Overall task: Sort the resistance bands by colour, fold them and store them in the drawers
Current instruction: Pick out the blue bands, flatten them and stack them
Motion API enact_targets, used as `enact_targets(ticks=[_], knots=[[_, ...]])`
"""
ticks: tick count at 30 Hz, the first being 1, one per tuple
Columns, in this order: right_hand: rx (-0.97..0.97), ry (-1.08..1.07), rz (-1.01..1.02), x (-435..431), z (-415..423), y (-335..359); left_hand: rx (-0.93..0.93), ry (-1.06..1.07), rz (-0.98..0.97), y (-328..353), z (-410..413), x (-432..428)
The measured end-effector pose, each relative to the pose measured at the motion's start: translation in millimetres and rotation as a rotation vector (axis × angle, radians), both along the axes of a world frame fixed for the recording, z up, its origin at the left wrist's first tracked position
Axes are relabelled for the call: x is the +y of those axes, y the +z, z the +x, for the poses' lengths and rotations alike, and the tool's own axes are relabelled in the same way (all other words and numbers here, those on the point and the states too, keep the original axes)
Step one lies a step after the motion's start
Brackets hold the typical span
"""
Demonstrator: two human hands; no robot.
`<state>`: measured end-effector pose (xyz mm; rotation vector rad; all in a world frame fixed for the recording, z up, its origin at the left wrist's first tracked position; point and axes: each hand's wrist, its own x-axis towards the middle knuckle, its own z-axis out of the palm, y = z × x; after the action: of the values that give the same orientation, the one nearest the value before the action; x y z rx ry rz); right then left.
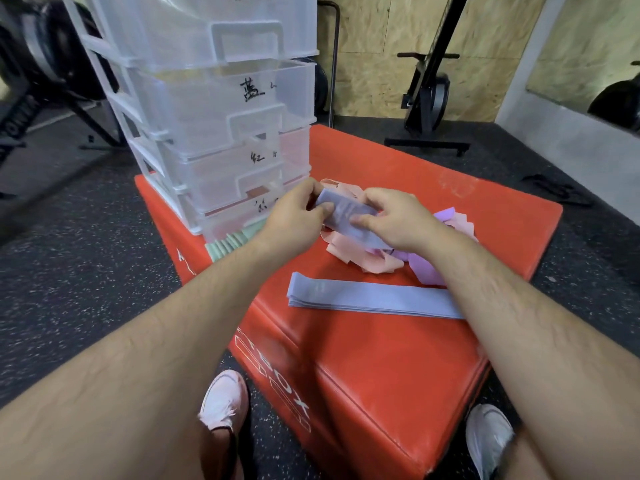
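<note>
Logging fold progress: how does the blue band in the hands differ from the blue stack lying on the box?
The held band is gripped between the left hand and right hand above the red box; the stack lies on it untouched. The held band looks shorter, seemingly folded; the stack lies stretched at full length. Both are grey-blue.

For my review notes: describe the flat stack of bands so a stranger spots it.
Find the red box under the drawers. Near its front edge, before the tangled pile, lies the stack. Its bands lie flat and blue-grey; the pile's are crumpled pink and purple.
</note>
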<state>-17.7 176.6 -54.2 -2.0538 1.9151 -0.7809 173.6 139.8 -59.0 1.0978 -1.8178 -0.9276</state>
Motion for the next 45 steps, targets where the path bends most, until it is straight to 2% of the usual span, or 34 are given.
enact_targets(ticks=[5, 9, 14, 16, 23, 25, 27, 31, 38, 42, 45], knots=[[0.258, -0.048, 0.051, 7, -21, -4, 0.077, 0.041, 0.038, 7, 13, -2], [0.316, -0.163, 0.11, 11, -53, -14, 0.235, 0.039, 0.058, 18, 24, 1], [0.316, -0.236, 0.064, 29, -84, -1, 0.37, 0.07, 0.06, 25, 33, 2], [0.133, -0.248, 0.071, 39, -96, 7, 0.367, 0.066, 0.084, 23, 34, 3], [-0.722, -0.214, 0.269, 88, -111, 22, 0.309, 0.08, 0.318, 10, 32, 7], [-0.848, -0.211, 0.308, 100, -112, 20, 0.291, 0.06, 0.378, 5, 31, 13], [-0.881, -0.228, 0.333, 108, -113, 15, 0.263, 0.073, 0.438, -2, 30, 17], [-0.86, -0.283, 0.376, 117, -113, -2, 0.094, 0.105, 0.468, -22, 28, 26], [-0.829, -0.33, 0.403, 125, -111, -26, -0.15, 0.188, 0.39, -50, 33, 37], [-0.447, -0.407, 0.347, 125, -111, -40, -0.282, 0.193, 0.338, -60, 38, 39], [-0.273, -0.415, 0.295, 122, -108, -47, -0.3, 0.203, 0.302, -67, 38, 38]])
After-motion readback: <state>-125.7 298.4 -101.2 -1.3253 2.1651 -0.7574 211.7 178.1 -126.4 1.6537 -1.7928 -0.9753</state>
